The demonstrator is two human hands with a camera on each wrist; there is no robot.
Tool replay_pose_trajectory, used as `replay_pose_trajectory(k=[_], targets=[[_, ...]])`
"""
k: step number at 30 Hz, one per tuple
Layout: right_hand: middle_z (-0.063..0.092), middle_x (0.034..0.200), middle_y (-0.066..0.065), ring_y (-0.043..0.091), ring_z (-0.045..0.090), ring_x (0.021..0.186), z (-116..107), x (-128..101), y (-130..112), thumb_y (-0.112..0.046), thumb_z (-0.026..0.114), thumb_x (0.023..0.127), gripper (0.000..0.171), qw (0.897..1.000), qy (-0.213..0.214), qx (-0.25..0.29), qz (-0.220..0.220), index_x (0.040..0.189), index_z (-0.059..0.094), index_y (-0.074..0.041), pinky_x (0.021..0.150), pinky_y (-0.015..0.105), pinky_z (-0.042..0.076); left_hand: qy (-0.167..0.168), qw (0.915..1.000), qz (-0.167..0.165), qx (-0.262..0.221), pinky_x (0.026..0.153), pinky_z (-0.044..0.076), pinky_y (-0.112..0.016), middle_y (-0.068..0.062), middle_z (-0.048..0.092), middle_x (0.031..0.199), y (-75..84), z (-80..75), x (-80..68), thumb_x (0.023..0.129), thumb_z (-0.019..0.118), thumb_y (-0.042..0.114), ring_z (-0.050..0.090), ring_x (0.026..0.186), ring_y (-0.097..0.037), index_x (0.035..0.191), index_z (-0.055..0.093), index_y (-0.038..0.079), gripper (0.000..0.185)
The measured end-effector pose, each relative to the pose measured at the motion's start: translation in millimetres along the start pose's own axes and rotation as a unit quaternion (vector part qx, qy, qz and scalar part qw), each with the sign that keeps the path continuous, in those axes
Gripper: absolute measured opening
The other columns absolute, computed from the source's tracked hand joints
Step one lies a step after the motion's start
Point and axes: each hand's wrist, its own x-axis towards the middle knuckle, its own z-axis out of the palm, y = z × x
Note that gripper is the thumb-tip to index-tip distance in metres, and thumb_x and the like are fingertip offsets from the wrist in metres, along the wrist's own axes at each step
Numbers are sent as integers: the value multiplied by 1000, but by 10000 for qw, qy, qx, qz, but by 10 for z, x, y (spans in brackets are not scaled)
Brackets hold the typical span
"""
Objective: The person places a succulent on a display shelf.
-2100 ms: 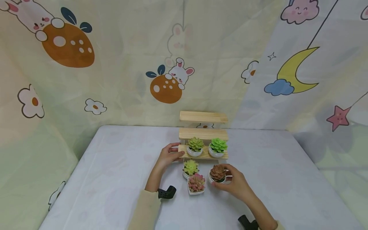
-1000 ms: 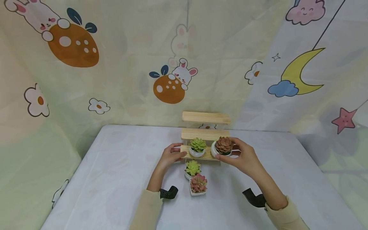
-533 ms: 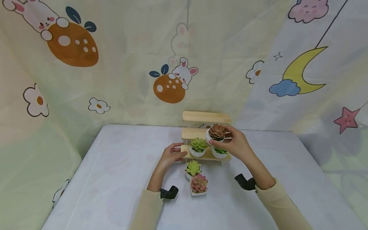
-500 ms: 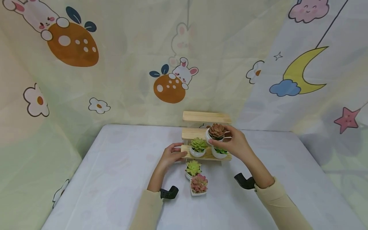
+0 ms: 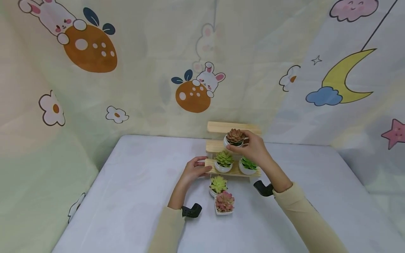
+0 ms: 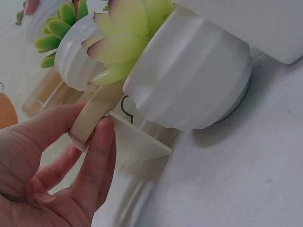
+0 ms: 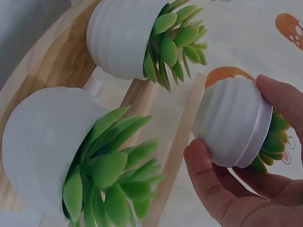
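Note:
My right hand (image 5: 254, 149) grips the white round pot of a brown potted succulent (image 5: 235, 137), in front of the middle and top tiers of a wooden shelf stand (image 5: 214, 146). In the right wrist view the thumb and fingers pinch the pot (image 7: 232, 123). My left hand (image 5: 194, 169) pinches the left end of the bottom shelf board (image 6: 92, 118) between thumb and fingers. On that bottom board stand an olive-green succulent (image 5: 224, 160) and a bright green succulent (image 5: 248, 165), both in white pots.
On the white tabletop (image 5: 152, 182), before the stand, are a yellow-green succulent (image 5: 218, 184) in a round pot and a pink succulent (image 5: 224, 202) in a square pot. A printed curtain (image 5: 152, 88) hangs behind the table.
My right hand has lifted the brown succulent from the table, past the bottom board, up and leftward toward the upper boards. The left hand keeps its hold on the bottom board.

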Motion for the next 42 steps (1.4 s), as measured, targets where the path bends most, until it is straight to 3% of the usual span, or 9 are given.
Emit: replay_pose_trajectory(k=[7,13,17,20,27,33,42], targets=[[60,121,23,35,62,98,55,132,2,-27,78,84,65,9999,-116,-58,-49,136,50,3,78,44,57,77,10000,-54,-26,78,61,-38,-17,58,107,24,-10,14,87,73,6,64,78,-15,133,54,-1,50],[60,121,22,33,61,97,85,184,31,-30,77,85,64,9995,-200,-187,154,134,52,2,73,39,56,-47,9998,-145,-143,83,60,-44,-16,56,104,49,-9,-5,87,71,4,63,75,-14,134,51,-4,52],[61,116,22,29,59,86,110,213,63,-31,77,84,60,9989,-272,-292,246,128,56,4,64,32,52,-121,9997,-169,-129,84,59,-45,-17,57,104,179,0,-92,87,70,1,63,74,-13,134,50,-7,51],[61,117,23,28,58,86,132,231,81,-32,78,84,60,9985,-294,-360,277,127,56,5,65,33,51,-129,9997,-146,-142,84,60,-43,-18,58,104,279,11,-176,87,69,0,63,74,-13,133,50,-9,51],[61,115,23,32,57,94,156,273,88,-34,77,84,61,9973,-414,-525,289,126,56,6,70,38,52,10,9997,-177,-146,80,61,-40,-17,58,105,37,4,16,87,72,4,64,74,-13,134,52,-4,52],[61,112,23,33,58,96,166,283,84,-34,76,85,60,9968,-429,-597,324,124,56,7,73,41,52,52,9998,-150,-82,77,62,-37,-18,58,105,29,8,9,87,72,5,64,75,-14,133,53,-3,51],[61,114,25,36,58,100,184,299,68,-34,76,85,60,9958,-450,-645,468,123,57,8,79,46,54,6,9999,-154,-53,80,61,-41,-17,58,106,17,6,13,87,72,5,64,75,-13,135,52,-3,53]])
